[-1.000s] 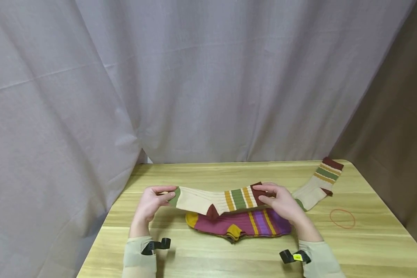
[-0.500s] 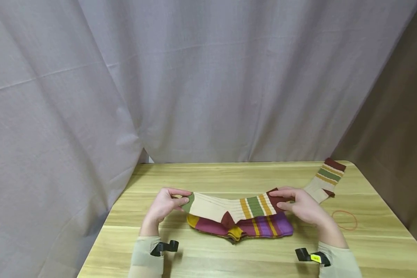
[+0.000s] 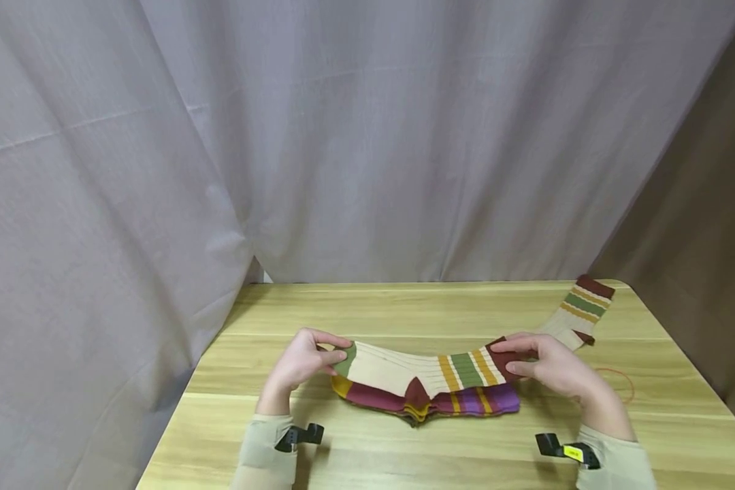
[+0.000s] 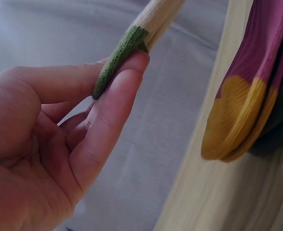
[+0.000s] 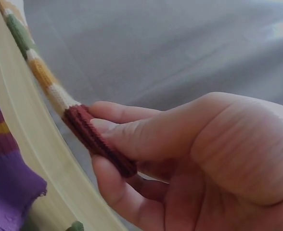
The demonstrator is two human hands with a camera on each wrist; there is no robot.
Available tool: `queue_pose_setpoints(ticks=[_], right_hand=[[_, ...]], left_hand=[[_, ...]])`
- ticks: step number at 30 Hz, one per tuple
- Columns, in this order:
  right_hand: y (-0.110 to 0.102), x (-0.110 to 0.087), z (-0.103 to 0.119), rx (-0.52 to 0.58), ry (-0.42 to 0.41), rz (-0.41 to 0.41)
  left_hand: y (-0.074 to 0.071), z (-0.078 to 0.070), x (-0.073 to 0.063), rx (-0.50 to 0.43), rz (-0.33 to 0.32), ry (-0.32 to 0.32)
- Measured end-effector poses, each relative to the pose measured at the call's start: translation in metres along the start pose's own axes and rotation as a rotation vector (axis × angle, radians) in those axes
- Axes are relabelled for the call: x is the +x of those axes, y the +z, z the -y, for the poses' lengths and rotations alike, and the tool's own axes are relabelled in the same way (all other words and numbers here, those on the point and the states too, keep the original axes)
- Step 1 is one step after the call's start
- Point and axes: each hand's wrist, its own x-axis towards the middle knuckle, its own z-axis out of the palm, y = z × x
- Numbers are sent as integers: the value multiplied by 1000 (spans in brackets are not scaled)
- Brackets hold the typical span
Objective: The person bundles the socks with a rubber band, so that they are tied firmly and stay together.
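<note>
A cream sock (image 3: 382, 367) with green and mustard stripes and a maroon heel is stretched sideways between both hands. My left hand (image 3: 300, 357) pinches its green toe (image 4: 124, 55) between thumb and fingers. At the other end, the right hand (image 3: 554, 367) pinches the maroon cuff (image 5: 96, 139). The middle of the sock sags slightly. Below it, a small stack of socks lies on the table, topped by a magenta and purple one (image 3: 373, 398) with yellow toe and heel. The held sock overlaps that stack's upper part in the head view.
A matching cream sock (image 3: 582, 306) lies at the table's back right, its toe end hidden behind the right hand. A thin red elastic loop (image 3: 627, 384) lies near the right forearm. Grey curtain (image 3: 367, 150) hangs behind the wooden table (image 3: 355, 309).
Both hands have carried the cream sock to the right and slightly toward the near side, over the stacked socks. The grip at toe and cuff is unchanged.
</note>
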Motion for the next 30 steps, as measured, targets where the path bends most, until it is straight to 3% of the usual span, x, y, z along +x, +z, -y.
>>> queue_pose_setpoints(ticks=[12, 30], right_hand=[[-3, -1, 2, -60, 3, 15], [6, 5, -1, -72, 11, 91]], left_hand=[[8, -1, 2, 77, 21, -18], [9, 12, 4, 145, 68, -48]])
